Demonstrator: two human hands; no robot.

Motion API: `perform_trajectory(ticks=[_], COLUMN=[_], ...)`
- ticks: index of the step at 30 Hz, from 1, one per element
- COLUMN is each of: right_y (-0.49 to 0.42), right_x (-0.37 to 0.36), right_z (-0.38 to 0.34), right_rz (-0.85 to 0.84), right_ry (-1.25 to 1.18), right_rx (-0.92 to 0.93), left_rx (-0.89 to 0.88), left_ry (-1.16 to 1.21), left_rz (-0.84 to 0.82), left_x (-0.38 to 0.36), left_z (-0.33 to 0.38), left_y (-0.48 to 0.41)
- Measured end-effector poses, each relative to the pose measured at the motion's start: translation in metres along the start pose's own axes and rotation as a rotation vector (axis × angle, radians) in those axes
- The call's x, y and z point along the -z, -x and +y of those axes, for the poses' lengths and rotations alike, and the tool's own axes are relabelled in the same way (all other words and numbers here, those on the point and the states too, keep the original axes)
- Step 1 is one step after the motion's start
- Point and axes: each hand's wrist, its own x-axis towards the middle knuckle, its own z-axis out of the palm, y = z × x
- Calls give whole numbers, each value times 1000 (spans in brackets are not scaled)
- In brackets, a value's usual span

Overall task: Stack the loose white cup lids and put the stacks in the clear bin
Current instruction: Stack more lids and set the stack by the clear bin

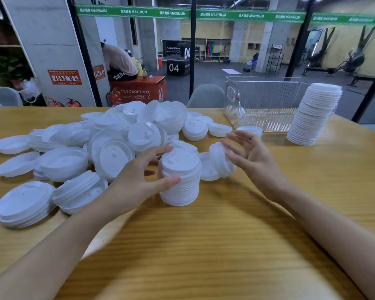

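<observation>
White plastic cup lids (121, 135) lie heaped on the wooden tabletop (204, 245). The left hand (136, 176) cups a short lid stack (179, 180). The right hand (253, 159), fingers spread and released, hovers by tilted lids (222, 163). Stacking seems under way; next, add those lids squarely, then carry the stack to the clear ribbed plastic bin (264, 98).

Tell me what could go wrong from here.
1. The tall stack beside the clear bin leans and may topple when lifted.
2. The tilted lids at the open right hand could roll away.
3. The left hand holds the short stack close to the loose pile; a nudge might scatter it.
</observation>
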Motion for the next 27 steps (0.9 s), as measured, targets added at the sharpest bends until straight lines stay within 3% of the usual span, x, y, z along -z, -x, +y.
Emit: perform_trajectory(ticks=[3, 7, 9, 11, 16, 23, 27], right_y=[3, 4, 6, 10, 12, 11, 10], right_x=[-10, -1, 7, 11, 12, 5, -2], right_z=[-1, 1, 1, 1, 0, -10, -22], right_rz=[18, 42, 9, -52, -78, 43, 32], right_ry=[37, 504, 755, 858, 933, 685, 572], right_rx=[-8, 147, 112, 7, -25, -61, -49], left_rx=[3, 7, 6, 5, 7, 6, 0], left_ry=[3, 4, 4, 4, 11, 7, 5], left_rz=[3, -2, -2, -3, -4, 1, 2], left_x=[0, 0, 0, 0, 0, 0, -1], left_z=[0, 0, 0, 0, 0, 1, 2], left_y=[0, 0, 0, 0, 1, 1, 1])
